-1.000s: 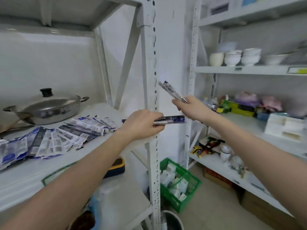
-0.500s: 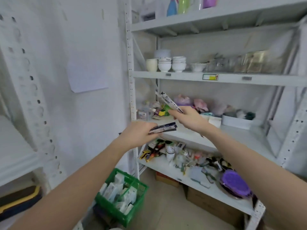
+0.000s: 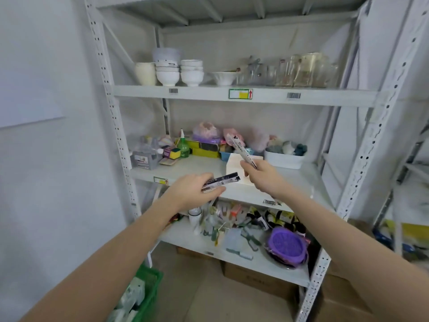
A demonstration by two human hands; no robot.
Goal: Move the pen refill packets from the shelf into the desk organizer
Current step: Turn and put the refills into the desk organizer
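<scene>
My left hand [image 3: 193, 190] grips a dark pen refill packet [image 3: 224, 180] that points to the right, level with the middle shelf's front edge. My right hand [image 3: 262, 175] pinches a second, lighter refill packet [image 3: 240, 148] that slants up and to the left. Both hands hover in front of the middle shelf [image 3: 190, 170]. A white desk organizer [image 3: 234, 162] stands on that shelf just behind and between the two hands, partly hidden by them.
White bowls [image 3: 178, 73] and glass jars [image 3: 301, 70] fill the upper shelf. Sponges, a green bottle [image 3: 183, 145] and a white tray [image 3: 284, 159] sit on the middle shelf. The lower shelf holds clutter and a purple lid [image 3: 286, 246]. A green basket [image 3: 144, 289] is on the floor.
My view has swung right, away from the shelf with the packets and the pot, onto this shelving unit. Both hands have carried their packets closer to the white organizer.
</scene>
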